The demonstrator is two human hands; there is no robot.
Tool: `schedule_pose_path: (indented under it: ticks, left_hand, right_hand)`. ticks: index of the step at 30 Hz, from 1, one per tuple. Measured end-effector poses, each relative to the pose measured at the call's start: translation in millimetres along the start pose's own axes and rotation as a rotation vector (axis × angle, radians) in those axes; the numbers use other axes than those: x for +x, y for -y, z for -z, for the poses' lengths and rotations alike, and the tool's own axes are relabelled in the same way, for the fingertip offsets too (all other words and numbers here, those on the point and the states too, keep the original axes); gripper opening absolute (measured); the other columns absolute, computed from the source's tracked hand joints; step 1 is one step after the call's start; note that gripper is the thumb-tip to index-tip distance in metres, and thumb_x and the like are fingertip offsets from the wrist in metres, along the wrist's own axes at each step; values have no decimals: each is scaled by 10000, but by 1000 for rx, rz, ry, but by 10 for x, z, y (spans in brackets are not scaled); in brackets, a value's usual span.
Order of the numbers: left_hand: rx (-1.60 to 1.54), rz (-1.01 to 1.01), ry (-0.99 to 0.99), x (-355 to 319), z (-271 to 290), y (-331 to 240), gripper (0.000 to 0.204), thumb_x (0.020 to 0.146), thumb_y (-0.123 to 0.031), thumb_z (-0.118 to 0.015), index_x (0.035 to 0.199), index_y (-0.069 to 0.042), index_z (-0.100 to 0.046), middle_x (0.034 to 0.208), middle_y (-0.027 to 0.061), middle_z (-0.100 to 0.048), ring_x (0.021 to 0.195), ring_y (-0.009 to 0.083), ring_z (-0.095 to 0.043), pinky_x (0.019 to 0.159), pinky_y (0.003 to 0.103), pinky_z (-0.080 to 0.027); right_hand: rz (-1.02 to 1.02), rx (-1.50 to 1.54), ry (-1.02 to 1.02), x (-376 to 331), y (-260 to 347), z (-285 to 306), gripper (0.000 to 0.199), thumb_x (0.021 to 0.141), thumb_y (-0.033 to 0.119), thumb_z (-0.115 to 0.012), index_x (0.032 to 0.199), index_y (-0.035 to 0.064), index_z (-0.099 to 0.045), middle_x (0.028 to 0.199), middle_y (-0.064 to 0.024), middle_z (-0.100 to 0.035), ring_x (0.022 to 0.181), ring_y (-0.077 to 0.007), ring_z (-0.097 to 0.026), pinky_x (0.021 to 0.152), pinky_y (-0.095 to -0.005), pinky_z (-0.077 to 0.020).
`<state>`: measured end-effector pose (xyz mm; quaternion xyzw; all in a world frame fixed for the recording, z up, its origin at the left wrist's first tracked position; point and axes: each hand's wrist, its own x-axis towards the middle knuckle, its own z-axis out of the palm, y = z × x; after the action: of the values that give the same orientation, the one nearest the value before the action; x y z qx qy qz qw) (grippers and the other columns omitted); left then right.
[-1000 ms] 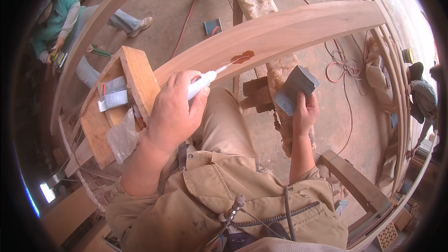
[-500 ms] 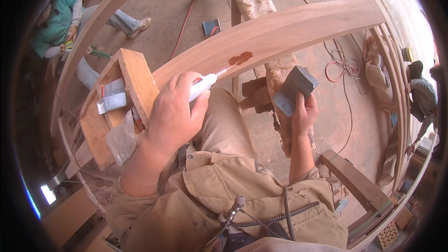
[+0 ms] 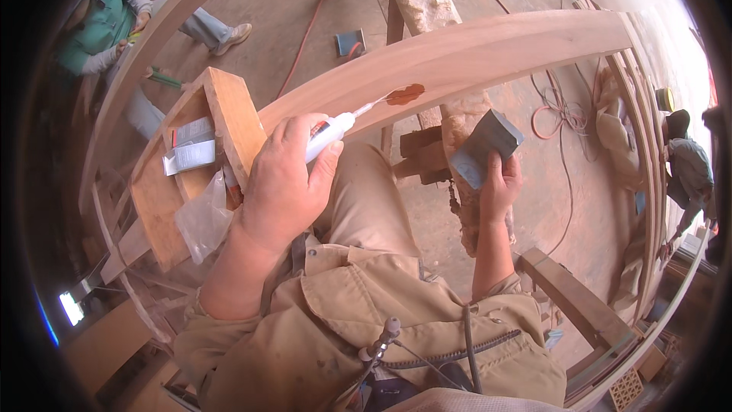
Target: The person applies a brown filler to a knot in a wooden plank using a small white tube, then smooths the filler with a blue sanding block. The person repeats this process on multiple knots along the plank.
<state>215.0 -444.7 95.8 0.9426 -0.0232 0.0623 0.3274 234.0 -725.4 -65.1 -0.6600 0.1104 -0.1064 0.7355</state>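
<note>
Your left hand point(image 3: 282, 179) curls around a white bottle point(image 3: 326, 138); your right hand point(image 3: 501, 183) pinches a grey block point(image 3: 494, 137). Ahead of your left fingers, the dark patch point(image 3: 406, 94) has changed outline within the last second, suggesting liquid is still going onto the curved beam point(image 3: 534, 42). A wooden box point(image 3: 238, 118) stands left; floor point(image 3: 541, 175) spreads beyond your right fingers.

"What's your bottle point(image 3: 324, 142) made of?"
"Smooth white plastic. My curved beam point(image 3: 503, 47) is bare wood, matt and finely grained, with a darker, damp-looking patch point(image 3: 406, 94)."
"And that block point(image 3: 497, 136)?"
"Dull, dark grey (foam or rubber, I can't tell)."
"The box point(image 3: 238, 123)?"
"Plain yellowish wood; the bag point(image 3: 203, 223) is thin, crinkled, see-through plastic. My jacket point(image 3: 347, 290) is matt, creased tan cloth."
</note>
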Motion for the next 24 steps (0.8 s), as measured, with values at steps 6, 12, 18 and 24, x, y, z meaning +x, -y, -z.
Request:
schedule_pose_path:
  ticks: [6, 12, 18, 24]
  left_hand:
    - [-582, 269, 8, -156, 300, 25, 338, 969, -219, -549, 1212, 11, -501, 942, 39, -566, 680, 70, -449, 612, 215, -381]
    - [-1010, 237, -105, -536, 730, 370, 493, 960, -246, -491, 1343, 41, -375, 1039, 82, -507, 775, 90, -438, 655, 227, -364]
    - [-1124, 186, -287, -789, 1001, 389, 522, 929, -205, -511, 1339, 85, -369, 1013, 67, -493, 798, 99, -436, 676, 232, -362]
    - [-941, 186, -494, -942, 969, 451, 241, 950, -184, -595, 1089, -15, -496, 906, -3, -490, 766, 59, -455, 692, 210, -385]
  right_hand:
    - [-64, 51, -42, 50, 80, -9, 267, 954, 117, -568, 1156, -56, -584, 1073, -61, -643, 953, -90, -572, 858, -237, -444]
    - [-325, 381, 109, 107, 385, -185, 247, 942, 77, -546, 1168, -21, -566, 1051, -89, -650, 888, -144, -650, 766, -265, -538]
    - [-345, 423, 478, -98, 1130, -1057, 235, 944, 71, -558, 1157, -25, -577, 1015, -81, -670, 868, -128, -656, 740, -254, -543]
    - [-37, 125, 1018, -809, 1737, -2329, 182, 945, 126, -599, 1022, -38, -616, 863, -4, -640, 786, -28, -516, 675, -221, -466]
